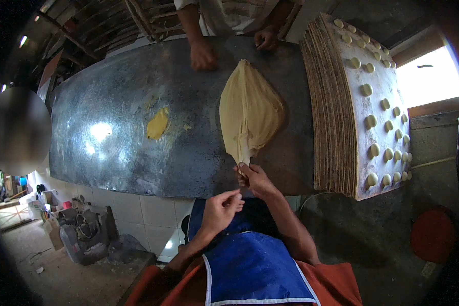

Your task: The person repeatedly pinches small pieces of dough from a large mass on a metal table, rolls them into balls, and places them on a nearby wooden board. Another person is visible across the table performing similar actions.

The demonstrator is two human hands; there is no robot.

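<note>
— Where is room opening on the metal table [117, 158]?
— Bare metal is stretching left of the dough sheet [255, 107], around a flat yellow patch [157, 123].
— And what is blocking?
— A tall stack of boards [329, 112] is walling off the right, leaving a strip beside the dough sheet; a co-worker's hands [204, 56] are crowding the far edge; the wearer's right hand [255, 180] is occupying the sheet's near tip.

Shiny dark table [199, 153] with pale dough [257, 107] and, left of it, a yellow patch [158, 124]

Blue apron [255, 270], thin white edging [262, 300]; 2 loose orange-red sleeves [335, 283]; forearms [293, 229] and 2 hands [222, 211] bare.
</note>
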